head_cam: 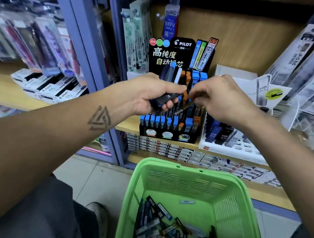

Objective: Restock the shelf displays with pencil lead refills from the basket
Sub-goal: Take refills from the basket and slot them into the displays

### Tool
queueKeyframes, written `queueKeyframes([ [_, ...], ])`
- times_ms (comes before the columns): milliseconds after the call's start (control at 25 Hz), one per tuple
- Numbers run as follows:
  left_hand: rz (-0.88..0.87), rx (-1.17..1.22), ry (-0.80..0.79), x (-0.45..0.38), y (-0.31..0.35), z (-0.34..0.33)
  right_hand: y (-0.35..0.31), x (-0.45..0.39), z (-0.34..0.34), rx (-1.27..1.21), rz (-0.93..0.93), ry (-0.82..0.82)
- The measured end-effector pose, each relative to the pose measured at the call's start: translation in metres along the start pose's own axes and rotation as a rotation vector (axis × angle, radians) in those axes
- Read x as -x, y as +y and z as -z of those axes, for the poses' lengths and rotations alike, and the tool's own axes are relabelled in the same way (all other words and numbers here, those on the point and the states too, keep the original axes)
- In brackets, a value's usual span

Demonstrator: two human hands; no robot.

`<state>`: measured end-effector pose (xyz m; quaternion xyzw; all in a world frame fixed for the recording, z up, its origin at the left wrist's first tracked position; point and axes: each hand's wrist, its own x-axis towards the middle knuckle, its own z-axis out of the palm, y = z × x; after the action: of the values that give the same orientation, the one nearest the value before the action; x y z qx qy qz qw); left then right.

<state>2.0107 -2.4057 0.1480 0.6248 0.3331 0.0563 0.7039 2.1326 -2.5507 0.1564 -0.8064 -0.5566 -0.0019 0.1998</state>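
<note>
1. Head view. Edges blurred; hanging packs at left and right unreadable. Lower rows of the black rack point(170, 135) partly hidden behind both hands.
2. Refills in the basket point(241, 192) lie in a heap; count cannot be told. Basket's near end is cut off by the frame.
3. Counted: one basket, one black rack, one white tray point(229, 148) beside it on the shelf point(129, 124), two hands.
4. Left hand point(154, 96): fingers curled round a bundle of dark refills point(168, 98), held in front of the rack.
5. Right hand point(217, 97): fingertips pinch one thin refill point(184, 108), tilted, over the rack's middle rows.
6. Spare refills point(171, 232) are in the basket bottom, below the shelf.
</note>
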Motion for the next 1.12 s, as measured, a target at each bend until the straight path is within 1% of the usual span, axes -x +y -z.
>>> queueKeyframes([
  [120, -0.014, -0.006, 0.003, 0.001, 0.0, 0.003, 0.0, -0.003, 0.002, 0.038, -0.02, -0.032],
  [320, -0.009, 0.004, 0.015, 0.004, -0.002, 0.006, -0.003, -0.008, -0.001, 0.006, -0.023, -0.014],
  [520, 0.01, 0.011, 0.006, 0.0, -0.007, 0.003, -0.006, -0.007, -0.021, 0.093, 0.001, -0.072],
  [640, 0.02, 0.014, 0.0, -0.003, -0.008, 0.001, -0.005, -0.006, -0.035, 0.143, -0.027, -0.114],
  [760, 0.017, 0.015, 0.001, -0.004, -0.007, 0.002, -0.003, -0.005, -0.043, 0.134, -0.058, -0.138],
  [920, 0.015, 0.02, 0.007, -0.004, -0.008, 0.001, -0.003, -0.002, -0.049, 0.184, -0.002, -0.16],
  [1040, 0.007, 0.05, 0.011, -0.004, -0.01, -0.001, -0.002, -0.002, -0.049, 0.229, 0.036, -0.125],
  [1080, 0.003, 0.067, 0.012, -0.004, -0.01, -0.002, -0.003, -0.002, -0.047, 0.191, 0.021, -0.093],
  [1120, -0.002, 0.083, 0.009, -0.004, -0.011, -0.004, -0.004, -0.003, -0.043, 0.086, -0.02, -0.058],
])
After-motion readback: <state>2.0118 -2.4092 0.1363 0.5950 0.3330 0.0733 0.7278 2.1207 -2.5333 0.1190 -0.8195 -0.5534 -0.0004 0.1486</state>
